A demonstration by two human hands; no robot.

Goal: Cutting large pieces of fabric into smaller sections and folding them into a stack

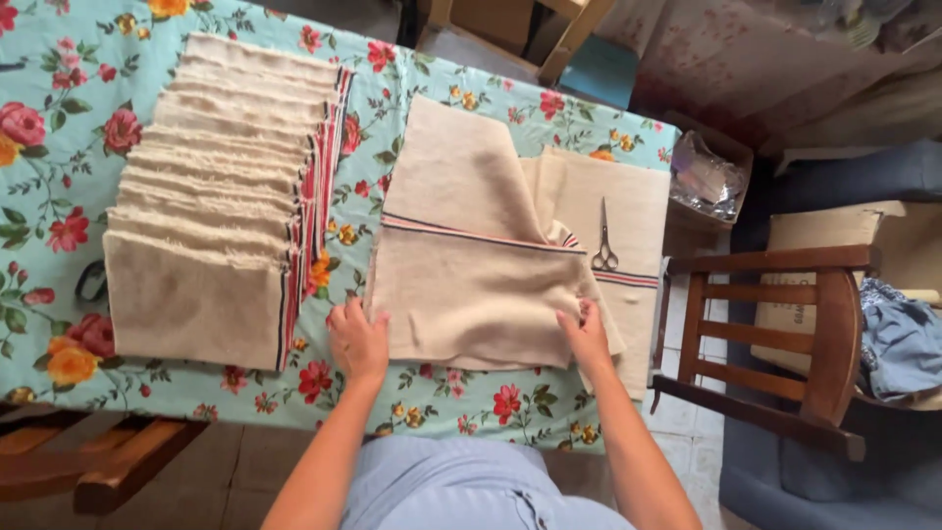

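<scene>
A single head-worn camera looks steeply down, almost from straight overhead, at the floral tablecloth (59, 147), close enough that the person's forearms and lap fill the bottom edge below that cloth. It faces away from the person across the tablecloth, whose far edge runs near the top. Right of the tablecloth a wooden chair (775, 344) and probably some floor show.

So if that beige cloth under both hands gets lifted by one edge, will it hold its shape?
Probably not: the beige cloth lies folded with soft creases, so it likely droops. It looks light, and may slide on the floral tablecloth.
</scene>
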